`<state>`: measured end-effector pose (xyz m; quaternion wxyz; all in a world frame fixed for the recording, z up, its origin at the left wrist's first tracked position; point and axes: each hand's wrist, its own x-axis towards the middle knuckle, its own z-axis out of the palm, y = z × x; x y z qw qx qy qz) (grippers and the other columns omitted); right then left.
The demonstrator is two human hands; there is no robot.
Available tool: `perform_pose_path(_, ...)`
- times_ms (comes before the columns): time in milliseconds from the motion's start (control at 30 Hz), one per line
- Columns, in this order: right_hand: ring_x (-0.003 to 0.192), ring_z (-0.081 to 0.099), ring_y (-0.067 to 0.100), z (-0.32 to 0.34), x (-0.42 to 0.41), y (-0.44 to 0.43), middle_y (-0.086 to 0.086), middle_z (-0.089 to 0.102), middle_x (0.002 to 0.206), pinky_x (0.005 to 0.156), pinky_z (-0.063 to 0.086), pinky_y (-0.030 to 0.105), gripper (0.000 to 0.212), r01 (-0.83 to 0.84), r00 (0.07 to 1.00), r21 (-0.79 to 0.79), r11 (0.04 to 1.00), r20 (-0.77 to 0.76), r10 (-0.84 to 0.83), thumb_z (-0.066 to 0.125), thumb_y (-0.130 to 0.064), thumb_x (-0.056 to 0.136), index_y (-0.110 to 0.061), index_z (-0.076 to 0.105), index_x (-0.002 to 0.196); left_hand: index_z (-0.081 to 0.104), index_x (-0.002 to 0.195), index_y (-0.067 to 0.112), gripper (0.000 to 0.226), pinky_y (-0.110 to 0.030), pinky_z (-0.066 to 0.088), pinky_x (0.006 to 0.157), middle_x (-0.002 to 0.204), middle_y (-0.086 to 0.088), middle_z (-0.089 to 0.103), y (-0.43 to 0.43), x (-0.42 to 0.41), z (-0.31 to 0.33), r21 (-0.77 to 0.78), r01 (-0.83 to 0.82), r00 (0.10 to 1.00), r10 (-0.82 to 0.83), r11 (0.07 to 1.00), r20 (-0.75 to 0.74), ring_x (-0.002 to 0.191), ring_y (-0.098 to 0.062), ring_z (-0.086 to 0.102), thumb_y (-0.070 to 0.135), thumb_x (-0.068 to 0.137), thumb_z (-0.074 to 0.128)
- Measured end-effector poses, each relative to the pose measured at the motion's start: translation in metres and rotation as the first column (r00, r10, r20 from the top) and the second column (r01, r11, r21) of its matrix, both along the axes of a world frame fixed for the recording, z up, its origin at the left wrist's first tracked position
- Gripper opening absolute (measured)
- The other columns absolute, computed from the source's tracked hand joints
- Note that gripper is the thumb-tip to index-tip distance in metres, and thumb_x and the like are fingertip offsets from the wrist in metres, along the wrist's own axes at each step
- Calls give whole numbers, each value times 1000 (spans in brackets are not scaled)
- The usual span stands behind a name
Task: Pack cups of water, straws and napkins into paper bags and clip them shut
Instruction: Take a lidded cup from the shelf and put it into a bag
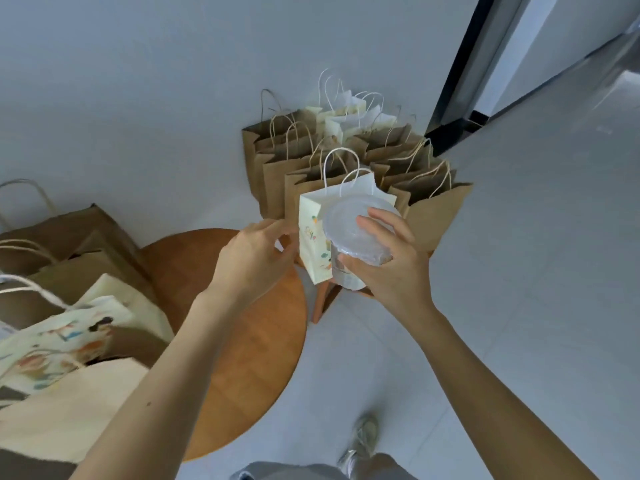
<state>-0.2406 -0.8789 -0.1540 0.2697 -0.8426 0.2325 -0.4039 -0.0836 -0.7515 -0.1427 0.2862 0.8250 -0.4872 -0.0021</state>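
Observation:
My right hand [388,268] grips a clear plastic cup [353,237] with a flat lid by its rim, holding it in front of the mouth of a small white printed paper bag [311,233]. The bag stands upright with its twisted handles up. My left hand [256,258] reaches to the bag's left edge, fingers curled at its side; whether they pinch the paper is hidden. No straws, napkins or clips are visible.
Several brown and white paper bags [346,157] stand crowded behind the white bag, against the wall. A round wooden table [242,341] lies under my left arm. More bags [69,271] pile up at the left. Grey floor and my shoe [360,441] are below.

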Motion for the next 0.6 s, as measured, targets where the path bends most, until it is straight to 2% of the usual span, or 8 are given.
perform_pose_path(67, 117, 47, 16, 3, 0, -43, 8, 56, 122, 85, 51, 24, 54, -43, 999, -59, 997, -3, 43, 77, -32, 65, -7, 65, 110, 63, 114, 19, 24, -41, 56, 70, 108, 0, 65, -35, -1, -5, 20, -45, 999, 45, 999, -15, 91, -19, 62, 24, 92, 54)
perform_pose_path(133, 117, 48, 17, 7, 5, -82, 8, 56, 123, 86, 47, 16, 55, -77, 997, -89, 993, -23, 75, 77, -33, 65, -7, 64, 111, 63, 113, 18, 24, -40, 55, 70, 107, 0, 65, -66, -1, -11, 41, -92, 995, 93, 995, -30, 90, -20, 62, 23, 91, 55)
perform_pose_path(267, 118, 48, 14, 6, 22, -136, 7, 56, 124, 88, 41, 6, 55, -138, 990, -39, 990, -39, 136, 76, -36, 68, -8, 64, 113, 63, 115, 20, 25, -38, 55, 67, 110, 1, 65, -114, 10, -26, 106, -163, 984, 170, 981, -58, 89, -20, 62, 25, 91, 55)
perform_pose_path(467, 118, 48, 14, 4, 59, -203, 8, 56, 124, 92, 41, 8, 53, -246, 969, -29, 969, -5, 246, 70, -39, 71, -8, 64, 114, 66, 110, 17, 22, -27, 45, 64, 108, -2, 66, -169, 51, -57, 138, -251, 965, 259, 958, -45, 92, -21, 56, 20, 89, 59)
perform_pose_path(533, 119, 46, 14, 8, 72, -221, 8, 55, 125, 93, 41, 10, 52, -282, 959, -25, 959, 4, 282, 71, -36, 72, -8, 63, 115, 67, 108, 15, 21, -29, 44, 67, 106, -4, 67, -186, 64, -69, 148, -238, 967, 248, 960, -51, 97, -23, 54, 17, 87, 62)
perform_pose_path(600, 120, 46, 16, 14, 83, -236, 10, 54, 125, 94, 40, 11, 51, -316, 948, -19, 949, 33, 316, 73, -33, 72, -7, 62, 115, 66, 110, 15, 23, -33, 45, 77, 110, -4, 66, -200, 74, -80, 193, -210, 972, 226, 958, -62, 107, -24, 51, 18, 87, 63)
